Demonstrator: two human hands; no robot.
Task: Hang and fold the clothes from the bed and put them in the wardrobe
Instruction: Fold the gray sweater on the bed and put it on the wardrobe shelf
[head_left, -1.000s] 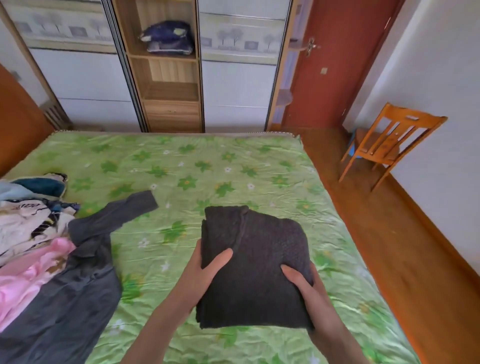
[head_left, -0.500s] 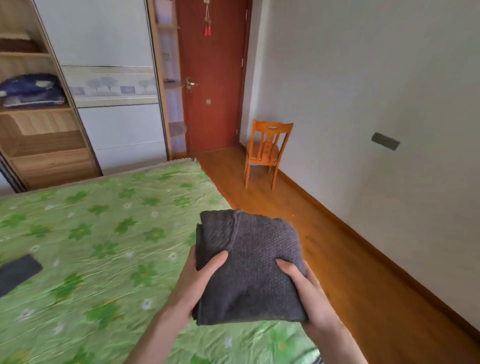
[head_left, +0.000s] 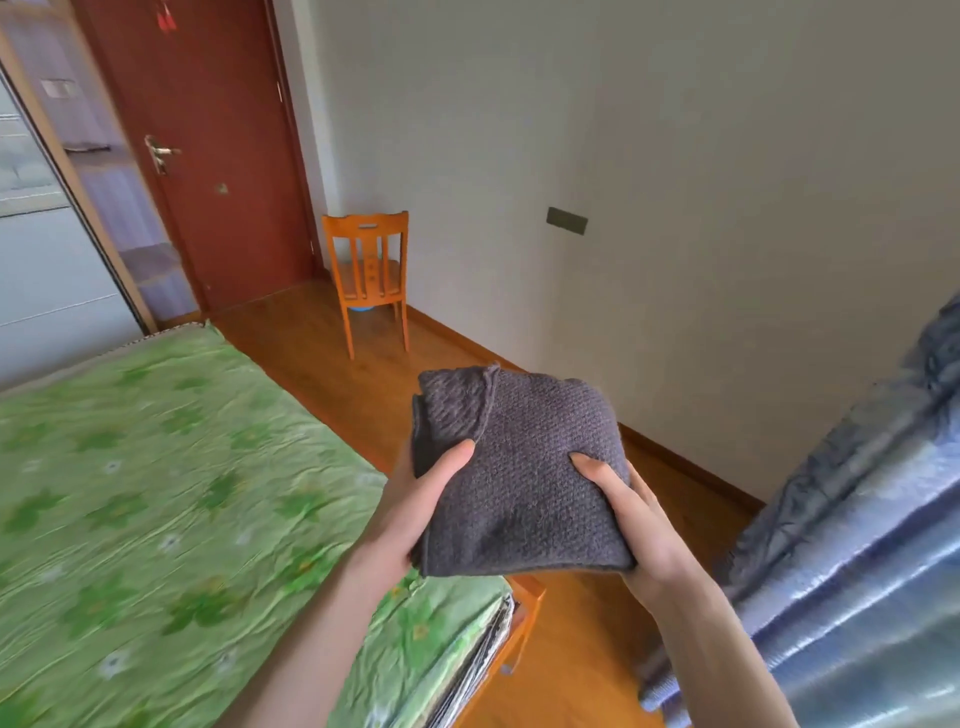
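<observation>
A folded dark grey knitted sweater (head_left: 519, 467) is held up in the air over the bed's right edge and the wooden floor. My left hand (head_left: 415, 504) grips its left side, thumb on top and fingers underneath. My right hand (head_left: 631, 514) grips its right side the same way. The bed (head_left: 156, 493) with its green flowered sheet lies at the left. A strip of the wardrobe (head_left: 47, 249), with a pale sliding panel and open side shelves, shows at the far left. The other clothes are out of view.
An orange wooden chair (head_left: 370, 275) stands against the white wall beside the red-brown door (head_left: 208, 130). A blue-grey curtain (head_left: 852, 545) hangs at the right edge. Wooden floor (head_left: 311, 332) runs between the bed and the wall.
The view has swung further right, away from the bed and the clothes pile. The sweater has come off the bed and now sits over the bed's edge and floor, held by both hands throughout.
</observation>
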